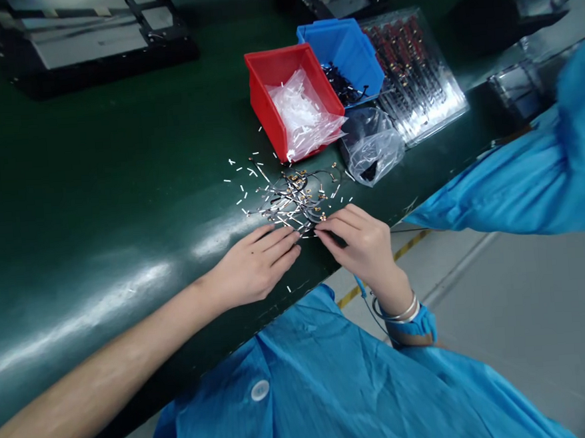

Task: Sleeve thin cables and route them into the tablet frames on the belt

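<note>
A tangle of thin black cables with small gold-coloured connectors and white sleeves lies on the green table. My left hand rests palm down at its near left edge, fingers stretched out and slightly apart, tips touching or very near the cables. Opposite it, my right hand pinches what looks like one black cable between thumb and fingertips. The fingers partly hide that cable. Small white tube pieces lie scattered around the tangle, mostly on its left.
Behind the tangle, a red bin holds a clear bag of white pieces. Beside it are a blue bin with black cables, a clear plastic bag and a tray of red and black parts. At right is another person's blue sleeve.
</note>
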### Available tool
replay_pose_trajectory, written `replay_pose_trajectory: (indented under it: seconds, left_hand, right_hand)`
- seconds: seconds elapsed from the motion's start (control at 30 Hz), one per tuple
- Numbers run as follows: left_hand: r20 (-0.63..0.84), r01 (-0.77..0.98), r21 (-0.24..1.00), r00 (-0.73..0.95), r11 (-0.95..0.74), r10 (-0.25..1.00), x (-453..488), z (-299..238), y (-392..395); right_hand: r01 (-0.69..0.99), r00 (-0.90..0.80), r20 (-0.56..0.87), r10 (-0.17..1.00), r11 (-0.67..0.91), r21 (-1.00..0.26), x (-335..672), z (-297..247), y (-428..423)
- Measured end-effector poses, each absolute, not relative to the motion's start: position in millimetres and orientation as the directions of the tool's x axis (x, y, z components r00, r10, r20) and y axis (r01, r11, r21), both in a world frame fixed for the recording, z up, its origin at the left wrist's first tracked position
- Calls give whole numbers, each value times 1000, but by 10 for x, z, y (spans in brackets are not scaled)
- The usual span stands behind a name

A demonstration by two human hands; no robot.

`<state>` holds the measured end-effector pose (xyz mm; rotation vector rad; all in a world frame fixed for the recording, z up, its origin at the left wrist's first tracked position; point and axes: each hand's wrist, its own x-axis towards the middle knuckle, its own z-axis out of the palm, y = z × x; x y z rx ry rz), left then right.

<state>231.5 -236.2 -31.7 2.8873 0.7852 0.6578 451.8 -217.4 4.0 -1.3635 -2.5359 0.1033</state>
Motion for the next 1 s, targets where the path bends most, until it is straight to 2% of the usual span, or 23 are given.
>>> replay_pose_trajectory:
  seconds: [0.17,0.33,0.4,0.53,0.6,0.67,0.77,0.87,0.93,1.0]
  left_hand:
    - [474,533,192,684,-824,554,2312,-287,-2362]
    - [476,554,180,675,-813,565,2317,-308,-2372]
    - [485,522,163,697,-837,529,2321,-318,-2376]
    - [497,483,100,733,-870,464,2328,-324,-2381]
    - [496,493,75,736,-867,461,2329,-324,-2382]
    - [493,497,61,739,-865,460,2327,-327,-2383]
    - [498,499,46,740,-866,453,2325,-336,-2385]
    - [491,505,43,741,-862,458,2329,-344,-2386]
    - [485,503,52,742,-863,462,2333,-348,-2384]
    - [489,496,65,741,-866,461,2334,-350,-2381]
  right_hand:
    - [733,-665,86,742,670,-115,4374,77,-2138]
    - [736,-672,55,739,674,-59,4263,87,-2117]
    - [764,-634,55,771,636,-113,4262,98,-2096]
    - [788,-484,36,874,454,-416,4336,151,-2006]
    - [776,-459,39,887,423,-468,4368,178,-1970]
    - [785,-499,63,864,482,-389,4360,186,-1965]
    - [795,-580,58,813,580,-179,4262,154,-2009]
    - [795,-605,16,796,606,-31,4127,109,-2070]
    - [803,-596,-6,803,596,-18,4069,107,-2091]
    - [830,-553,-7,833,550,-96,4062,134,-2074]
